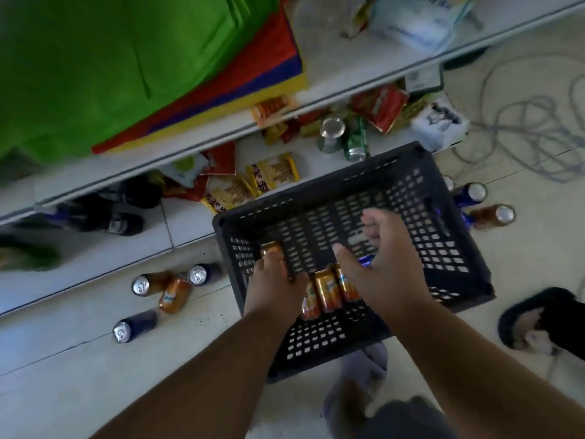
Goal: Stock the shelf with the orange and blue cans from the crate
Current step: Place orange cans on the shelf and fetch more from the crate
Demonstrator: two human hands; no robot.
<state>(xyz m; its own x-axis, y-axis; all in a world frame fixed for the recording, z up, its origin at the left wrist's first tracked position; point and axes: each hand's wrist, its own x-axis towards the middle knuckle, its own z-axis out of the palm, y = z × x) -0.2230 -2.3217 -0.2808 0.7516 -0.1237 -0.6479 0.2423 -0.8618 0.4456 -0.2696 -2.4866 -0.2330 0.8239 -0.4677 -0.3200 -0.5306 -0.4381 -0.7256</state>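
Observation:
A black perforated crate [411,198] sits on the floor below the white shelf [196,217]. Both my hands reach into its near left part. My left hand [275,277] closes around an orange can [270,248] by the crate's left wall. My right hand [376,264] hovers with fingers spread over a blue can [367,259], of which only a sliver shows. Between my hands lie several orange cans [329,293] on their sides. On the floor left of the crate stand and lie orange cans [174,296] and blue cans [134,326].
More cans [489,213] stand right of the crate. Snack packets [272,172] and green cans [356,141] crowd the lower shelf. Green, red and yellow folded sheets [126,58] fill the upper shelf. A slippered foot [538,324] and a grey cable [522,122] are at right.

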